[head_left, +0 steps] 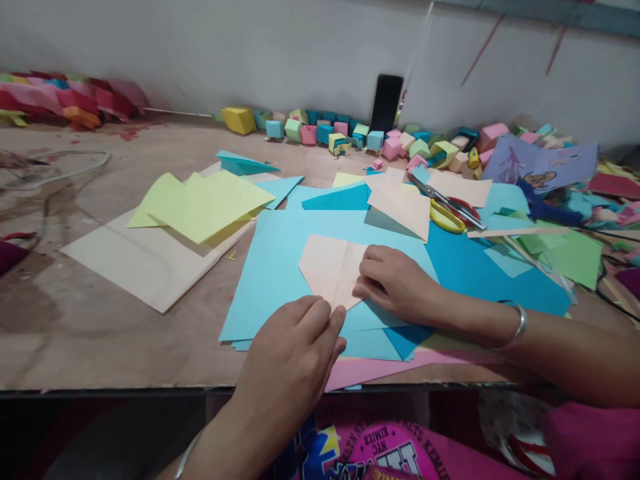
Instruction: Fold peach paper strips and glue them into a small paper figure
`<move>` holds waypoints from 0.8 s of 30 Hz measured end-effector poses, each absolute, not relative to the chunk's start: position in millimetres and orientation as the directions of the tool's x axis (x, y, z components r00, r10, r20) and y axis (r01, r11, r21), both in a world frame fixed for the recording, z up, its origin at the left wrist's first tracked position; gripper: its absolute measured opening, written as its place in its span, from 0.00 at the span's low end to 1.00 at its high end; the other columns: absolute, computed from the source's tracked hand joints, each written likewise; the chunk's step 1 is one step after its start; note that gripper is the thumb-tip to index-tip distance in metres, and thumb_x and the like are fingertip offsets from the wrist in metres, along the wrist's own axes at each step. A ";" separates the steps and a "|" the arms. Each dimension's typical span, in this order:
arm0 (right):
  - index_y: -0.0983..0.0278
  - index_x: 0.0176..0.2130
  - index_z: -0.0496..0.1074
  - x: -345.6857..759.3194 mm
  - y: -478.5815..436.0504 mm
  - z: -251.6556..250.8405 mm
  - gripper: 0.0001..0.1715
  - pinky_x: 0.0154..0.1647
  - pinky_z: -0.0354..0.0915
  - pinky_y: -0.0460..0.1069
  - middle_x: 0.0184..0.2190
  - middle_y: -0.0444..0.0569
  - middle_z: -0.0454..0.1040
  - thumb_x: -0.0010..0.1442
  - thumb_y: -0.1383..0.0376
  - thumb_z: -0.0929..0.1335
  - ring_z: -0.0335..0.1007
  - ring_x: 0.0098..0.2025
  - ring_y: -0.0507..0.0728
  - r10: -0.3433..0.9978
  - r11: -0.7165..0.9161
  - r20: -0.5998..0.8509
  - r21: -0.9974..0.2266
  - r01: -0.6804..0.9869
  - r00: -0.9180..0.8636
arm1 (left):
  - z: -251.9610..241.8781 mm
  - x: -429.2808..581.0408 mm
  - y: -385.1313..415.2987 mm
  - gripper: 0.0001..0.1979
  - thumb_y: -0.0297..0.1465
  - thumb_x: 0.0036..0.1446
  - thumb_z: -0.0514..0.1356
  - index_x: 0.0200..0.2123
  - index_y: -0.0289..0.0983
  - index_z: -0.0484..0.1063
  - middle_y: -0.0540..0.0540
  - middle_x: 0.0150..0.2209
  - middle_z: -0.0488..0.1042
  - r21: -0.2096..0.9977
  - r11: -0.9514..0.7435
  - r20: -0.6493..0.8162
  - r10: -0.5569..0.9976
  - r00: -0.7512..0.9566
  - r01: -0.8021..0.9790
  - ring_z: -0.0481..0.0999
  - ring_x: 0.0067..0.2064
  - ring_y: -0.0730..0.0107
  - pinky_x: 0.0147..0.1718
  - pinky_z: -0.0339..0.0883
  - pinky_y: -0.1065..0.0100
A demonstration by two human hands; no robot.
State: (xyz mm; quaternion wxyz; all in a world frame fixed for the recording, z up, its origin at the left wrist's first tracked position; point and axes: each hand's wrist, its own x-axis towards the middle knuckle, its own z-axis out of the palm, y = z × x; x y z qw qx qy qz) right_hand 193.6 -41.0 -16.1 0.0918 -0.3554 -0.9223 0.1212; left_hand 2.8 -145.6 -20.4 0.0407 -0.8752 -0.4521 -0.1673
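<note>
A peach paper [330, 267], partly folded into a point, lies on a stack of light blue sheets [280, 267] near the table's front edge. My left hand [295, 353] presses its fingertips on the paper's lower tip, fingers held together. My right hand [395, 283] lies curled on the paper's right edge, pressing the fold down. A metal bangle sits on each wrist.
Yellow-handled scissors [447, 210] rest on loose sheets behind my right hand. Yellow-green sheets [205, 203] lie on a large cream sheet [145, 263] at left. Several small folded paper cubes [340, 133] and a black phone [386, 103] line the wall. Paper scraps [570, 253] crowd the right side.
</note>
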 end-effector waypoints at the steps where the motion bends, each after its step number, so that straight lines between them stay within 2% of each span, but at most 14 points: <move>1: 0.65 0.26 0.63 194.0 -40.2 -17.0 0.15 0.33 0.50 0.49 0.29 0.47 0.63 0.61 0.61 0.67 0.56 0.33 0.53 0.682 0.712 0.090 -0.308 0.631 -0.726 | -19.7 2.5 -145.6 0.14 0.26 0.60 0.56 0.49 0.29 0.71 0.40 0.36 0.73 0.084 -0.580 0.324 0.785 0.529 0.810 0.72 0.39 0.56 0.34 0.72 0.55; 4: 0.65 0.25 0.63 194.9 -38.2 -19.9 0.16 0.32 0.50 0.48 0.28 0.45 0.63 0.60 0.61 0.69 0.57 0.33 0.52 0.696 0.695 0.112 -0.351 0.627 -0.709 | -19.2 1.2 -146.3 0.15 0.26 0.60 0.55 0.49 0.31 0.72 0.38 0.45 0.74 0.090 -0.562 0.328 0.796 0.508 0.822 0.73 0.40 0.57 0.35 0.72 0.55; 6: 0.65 0.25 0.63 195.4 -37.6 -21.0 0.16 0.32 0.50 0.48 0.28 0.45 0.63 0.59 0.61 0.69 0.57 0.33 0.52 0.700 0.692 0.124 -0.361 0.625 -0.704 | -20.6 0.3 -146.7 0.15 0.26 0.60 0.56 0.50 0.31 0.72 0.38 0.54 0.71 0.076 -0.580 0.344 0.779 0.525 0.811 0.73 0.44 0.57 0.38 0.72 0.55; 8: 0.65 0.25 0.63 196.1 -37.7 -20.9 0.16 0.32 0.50 0.48 0.28 0.45 0.63 0.59 0.61 0.69 0.57 0.33 0.52 0.695 0.697 0.130 -0.366 0.617 -0.708 | -22.4 -0.2 -147.0 0.16 0.27 0.61 0.56 0.51 0.32 0.71 0.40 0.58 0.70 0.051 -0.595 0.357 0.761 0.542 0.802 0.73 0.48 0.56 0.41 0.72 0.55; 17: 0.65 0.26 0.62 197.1 -38.0 -16.8 0.16 0.33 0.51 0.47 0.29 0.45 0.63 0.61 0.61 0.68 0.58 0.33 0.52 0.694 0.688 0.114 -0.396 0.608 -0.711 | -23.2 0.7 -146.6 0.14 0.28 0.61 0.56 0.49 0.31 0.74 0.42 0.54 0.74 0.003 -0.588 0.357 0.756 0.549 0.809 0.75 0.48 0.54 0.39 0.73 0.55; 24: 0.66 0.27 0.65 195.5 -35.8 -14.6 0.14 0.32 0.53 0.46 0.29 0.44 0.64 0.55 0.63 0.73 0.59 0.33 0.51 0.734 0.620 0.087 -0.491 0.612 -0.673 | -23.6 -1.9 -148.0 0.13 0.28 0.61 0.57 0.47 0.32 0.75 0.44 0.54 0.74 0.023 -0.605 0.375 0.743 0.554 0.796 0.75 0.49 0.55 0.40 0.74 0.55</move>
